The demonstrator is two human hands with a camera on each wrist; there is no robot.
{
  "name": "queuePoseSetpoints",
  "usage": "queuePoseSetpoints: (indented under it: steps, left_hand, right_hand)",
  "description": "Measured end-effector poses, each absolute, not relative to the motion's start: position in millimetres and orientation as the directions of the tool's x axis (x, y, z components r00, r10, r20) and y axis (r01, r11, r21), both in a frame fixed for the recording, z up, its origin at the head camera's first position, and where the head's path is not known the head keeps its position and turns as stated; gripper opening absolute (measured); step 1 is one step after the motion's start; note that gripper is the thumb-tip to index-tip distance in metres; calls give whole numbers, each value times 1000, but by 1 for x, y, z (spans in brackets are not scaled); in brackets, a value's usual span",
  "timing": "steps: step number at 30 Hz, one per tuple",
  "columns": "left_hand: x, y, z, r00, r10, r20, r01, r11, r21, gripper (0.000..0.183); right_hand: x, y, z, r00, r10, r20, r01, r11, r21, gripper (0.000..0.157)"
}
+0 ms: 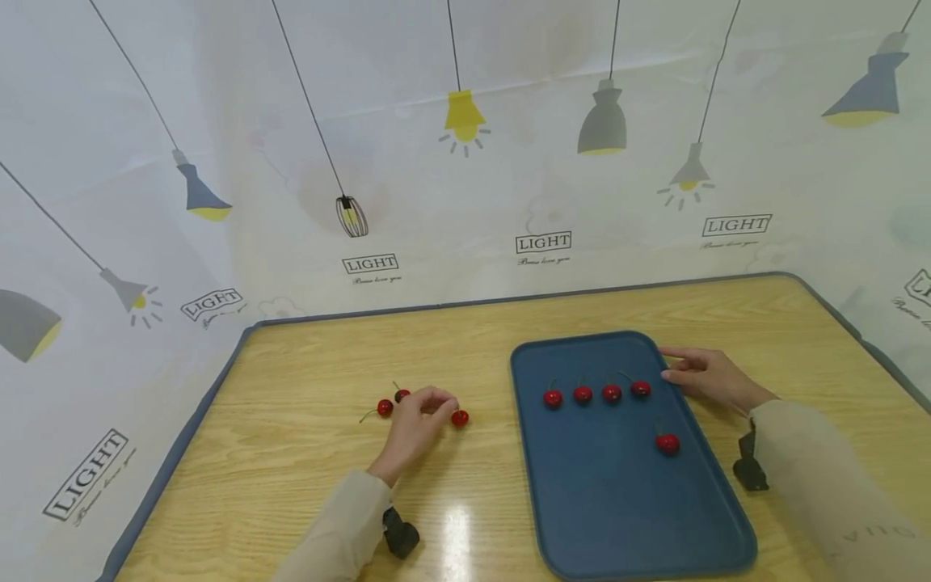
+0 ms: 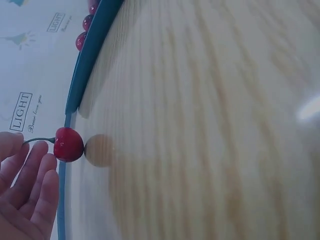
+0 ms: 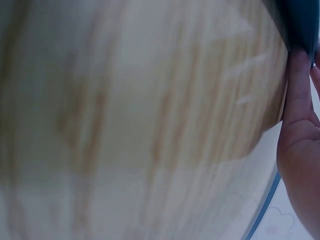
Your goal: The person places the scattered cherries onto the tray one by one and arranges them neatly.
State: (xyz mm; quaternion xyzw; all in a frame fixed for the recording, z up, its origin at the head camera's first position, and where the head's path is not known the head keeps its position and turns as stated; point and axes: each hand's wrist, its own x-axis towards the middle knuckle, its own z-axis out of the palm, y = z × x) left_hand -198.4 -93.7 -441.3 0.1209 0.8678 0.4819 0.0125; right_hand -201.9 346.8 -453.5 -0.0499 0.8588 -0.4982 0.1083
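Note:
My left hand (image 1: 414,428) pinches the stem of a red cherry (image 2: 68,145) between thumb and finger. The cherry hangs beside the fingers, close above the wooden table. Just left of that hand, two more cherries with stems, one at the near side (image 1: 385,408) and one behind it (image 1: 402,395), lie on the table. My right hand (image 1: 716,380) touches the right rim of a blue tray (image 1: 604,501) with fairly straight fingers. Several cherries stand in a row (image 1: 583,394) across the tray's far part, and a single cherry (image 1: 667,444) lies nearer on its right side.
A wood-grain table (image 1: 305,485) with a blue-grey edge (image 1: 436,306) carries everything. Behind it and at its sides hangs a white cloth (image 1: 436,202) printed with lamps. Black wrist cameras sit under both sleeves.

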Motion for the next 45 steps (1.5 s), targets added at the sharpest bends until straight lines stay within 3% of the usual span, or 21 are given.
queuePoseSetpoints:
  steps: [14,22,28,37,45]
  left_hand:
    - [-195,-69,-420,-954,292,68,176,361,916,20]
    - [-175,-39,-376,-895,425,133,287,322,902,15]
    - [-181,-18,-396,-835,531,147,342,291,893,17]
    - [-169,20,-414,-818,566,107,279,227,933,14]
    - [-157,55,-420,-852,523,-4,108,182,977,18]
  right_hand:
    - [-203,345,-454,-972,-190,-140,24,511,-859,62]
    - [-204,345,-454,-971,-194,-138,23,504,-863,62]
    - [-203,344,-453,-971,-191,-144,28,506,-862,62]
    - [-204,343,-454,-974,-182,-138,22,526,-850,63]
    - [-202,344,-453,-976,-182,-123,10,524,-851,62]
